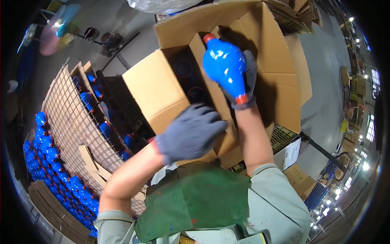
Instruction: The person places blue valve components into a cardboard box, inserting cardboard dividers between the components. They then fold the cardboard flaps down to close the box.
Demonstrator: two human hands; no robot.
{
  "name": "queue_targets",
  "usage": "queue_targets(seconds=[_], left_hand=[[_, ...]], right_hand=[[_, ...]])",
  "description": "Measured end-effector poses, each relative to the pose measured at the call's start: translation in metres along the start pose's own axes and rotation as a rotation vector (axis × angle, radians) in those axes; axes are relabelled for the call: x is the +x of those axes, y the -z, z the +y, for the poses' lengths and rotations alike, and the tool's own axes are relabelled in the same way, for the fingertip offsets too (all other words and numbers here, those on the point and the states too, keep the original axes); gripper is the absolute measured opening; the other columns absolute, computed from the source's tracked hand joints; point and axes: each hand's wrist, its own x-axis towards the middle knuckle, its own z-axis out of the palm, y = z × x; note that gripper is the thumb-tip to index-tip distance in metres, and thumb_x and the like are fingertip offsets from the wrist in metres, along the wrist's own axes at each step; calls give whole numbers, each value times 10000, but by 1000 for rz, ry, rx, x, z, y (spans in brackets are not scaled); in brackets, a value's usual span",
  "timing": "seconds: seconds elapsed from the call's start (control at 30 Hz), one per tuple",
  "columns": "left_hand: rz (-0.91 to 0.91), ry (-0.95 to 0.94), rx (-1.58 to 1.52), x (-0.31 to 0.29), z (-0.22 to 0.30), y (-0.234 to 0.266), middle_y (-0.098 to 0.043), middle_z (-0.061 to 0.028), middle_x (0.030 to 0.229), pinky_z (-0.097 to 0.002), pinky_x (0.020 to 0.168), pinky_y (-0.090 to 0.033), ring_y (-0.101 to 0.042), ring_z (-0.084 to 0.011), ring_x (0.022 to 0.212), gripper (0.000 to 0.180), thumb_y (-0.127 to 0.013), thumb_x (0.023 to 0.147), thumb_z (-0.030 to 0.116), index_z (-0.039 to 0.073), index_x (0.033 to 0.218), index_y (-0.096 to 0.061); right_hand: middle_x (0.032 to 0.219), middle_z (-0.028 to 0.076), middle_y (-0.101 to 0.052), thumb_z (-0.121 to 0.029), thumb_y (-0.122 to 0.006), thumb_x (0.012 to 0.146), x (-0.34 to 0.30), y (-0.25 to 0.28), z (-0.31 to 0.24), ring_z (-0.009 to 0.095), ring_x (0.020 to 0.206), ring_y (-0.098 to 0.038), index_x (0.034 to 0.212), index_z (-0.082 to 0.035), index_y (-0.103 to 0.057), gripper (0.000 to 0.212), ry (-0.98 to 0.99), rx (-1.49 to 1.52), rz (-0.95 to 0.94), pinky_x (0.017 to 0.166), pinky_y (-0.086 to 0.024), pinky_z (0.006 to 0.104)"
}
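Observation:
My right hand (250, 77), in a dark grey glove, is closed around a glossy blue bulb-shaped vessel (225, 61) with red ends. It holds the vessel tilted over an open cardboard box (280, 85); most of the fingers are hidden behind the vessel. My left hand (189, 132), gloved in grey, hovers by the near side of the box with its fingers apart and nothing in them. Whether it touches the cardboard I cannot tell. Upright cardboard dividers (217, 97) split the box. In its shadowed left compartment, dark round shapes with reddish rings (196, 93) are faintly visible.
Left of the box stands a wire mesh cage (67, 126) lined with cardboard, with similar blue vessels inside. Beyond it, many more blue vessels (48, 154) are massed together. A fan (61, 30) stands at far left. Flattened cardboard (294, 12) is stacked at upper right.

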Motion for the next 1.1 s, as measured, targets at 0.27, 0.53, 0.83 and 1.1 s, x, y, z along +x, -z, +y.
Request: queue_targets(seconds=[0.27, 0.53, 0.83, 1.1], left_hand=[[-524, 322, 766, 174, -119, -115, -687, -62, 1105, -429, 721, -530, -646, -249, 985, 345, -570, 859, 280, 158, 1162, -683], [-497, 348, 742, 139, -181, -169, -650, -69, 1204, -437, 851, -502, -628, -273, 1050, 426, -548, 851, 278, 147, 1250, -619], [636, 330, 138, -136, -72, 9, -616, -163, 1231, -446, 996, -440, -573, -351, 1143, 475, -613, 764, 39, 47, 1238, -580], [1494, 2141, 636, -629, -268, 102, -294, -289, 1477, -524, 1087, -343, -336, -512, 1327, 1056, -719, 672, 676, 162, 1488, -290]], right_hand=[[1262, 111, -554, -146, -784, 732, 8, 53, -70, 254, 1165, -535, 1270, -115, -556, 585, 731, -1677, 263, 1029, -426, 371], [1367, 136, -441, -329, -657, 816, 43, 137, -14, 381, 1215, -450, 1349, -259, -510, 558, 391, -2515, 27, 1069, -369, 467], [1393, 125, -523, -93, -441, 989, 56, 104, 8, 235, 1273, -485, 1366, 10, -492, 394, 217, -1553, 333, 1121, -319, 347], [1512, 175, -327, -100, -699, 739, 6, -33, 161, 442, 1382, -299, 1371, -126, -520, 657, 108, -2565, -15, 1116, -295, 497]])
